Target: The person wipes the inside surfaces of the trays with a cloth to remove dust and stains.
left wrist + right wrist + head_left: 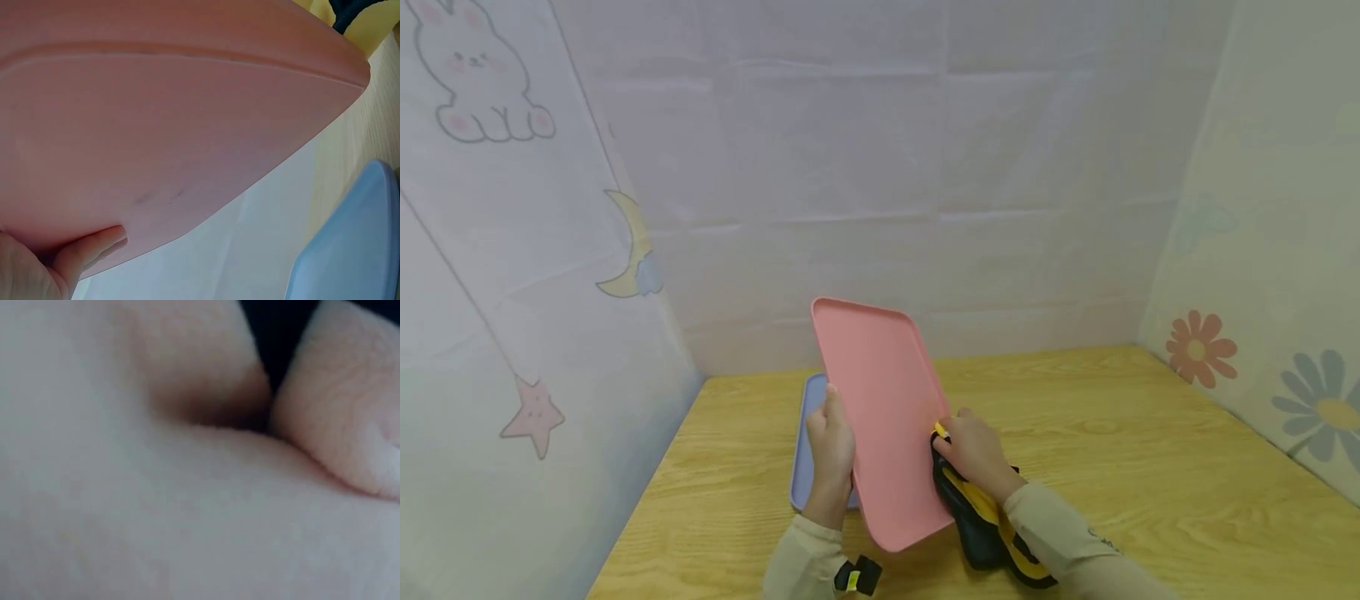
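A pink rectangular tray point(883, 400) with a low rim is held up at a tilt in the head view. My left hand point(832, 442) grips its left edge, thumb along the rim. In the left wrist view, part of that hand point(69, 265) shows against the pink tray point(137, 137). My right hand point(976, 450) grips a floppy black-and-yellow item point(973, 508) at the tray's right edge; its kind is unclear. The item hangs down below the hand. Skin of the right hand point(187, 506) fills most of the right wrist view, beside something dark.
Behind the pink tray, a blue tray point(805, 442) lies on the wooden table point(715, 475), partly covered from view. Printed cloth walls point(880, 167) stand at the back and both sides. A black strap piece point(859, 575) sits by the left wrist.
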`<state>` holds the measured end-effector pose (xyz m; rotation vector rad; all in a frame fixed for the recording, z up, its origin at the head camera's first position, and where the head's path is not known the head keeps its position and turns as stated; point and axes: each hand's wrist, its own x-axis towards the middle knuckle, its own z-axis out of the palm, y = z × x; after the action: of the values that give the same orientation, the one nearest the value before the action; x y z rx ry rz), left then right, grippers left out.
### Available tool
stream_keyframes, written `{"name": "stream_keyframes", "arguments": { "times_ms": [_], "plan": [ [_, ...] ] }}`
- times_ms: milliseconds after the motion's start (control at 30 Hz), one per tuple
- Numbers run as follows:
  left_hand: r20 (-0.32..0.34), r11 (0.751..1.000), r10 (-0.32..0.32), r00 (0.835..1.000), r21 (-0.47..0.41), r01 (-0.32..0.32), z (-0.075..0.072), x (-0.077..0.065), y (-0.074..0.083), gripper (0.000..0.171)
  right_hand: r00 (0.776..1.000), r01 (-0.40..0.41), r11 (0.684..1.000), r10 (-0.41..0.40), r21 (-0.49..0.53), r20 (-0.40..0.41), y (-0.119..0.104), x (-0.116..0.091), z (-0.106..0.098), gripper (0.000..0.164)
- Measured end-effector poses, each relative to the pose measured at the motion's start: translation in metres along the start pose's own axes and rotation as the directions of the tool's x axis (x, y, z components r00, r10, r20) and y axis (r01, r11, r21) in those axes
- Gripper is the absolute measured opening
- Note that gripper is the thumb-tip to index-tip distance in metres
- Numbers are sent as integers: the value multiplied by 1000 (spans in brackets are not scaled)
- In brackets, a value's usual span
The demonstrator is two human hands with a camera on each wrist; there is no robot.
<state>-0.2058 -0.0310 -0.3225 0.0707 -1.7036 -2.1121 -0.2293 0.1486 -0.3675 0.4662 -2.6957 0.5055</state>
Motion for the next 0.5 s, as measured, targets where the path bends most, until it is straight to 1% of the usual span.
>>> {"name": "stream_keyframes", "arguments": {
  "times_ms": [200,300,433,500],
  "plan": [
    [0,1000,6,1000,2,-6,1,-1,1,47,1000,10,998,-9,68,-20,1,2,3,27],
    [-3,1000,6,1000,19,-6,2,-2,0,47,1000,15,995,-13,100,-15,-4,1,3,27],
    [4,999,1,1000,42,-1,2,-3,-2,48,997,74,990,-71,122,-31,-20,-3,-1,14],
    [3,999,2,1000,45,-2,2,-4,-3,47,993,109,987,-103,116,-56,-28,-4,-5,6]
  ]
}}
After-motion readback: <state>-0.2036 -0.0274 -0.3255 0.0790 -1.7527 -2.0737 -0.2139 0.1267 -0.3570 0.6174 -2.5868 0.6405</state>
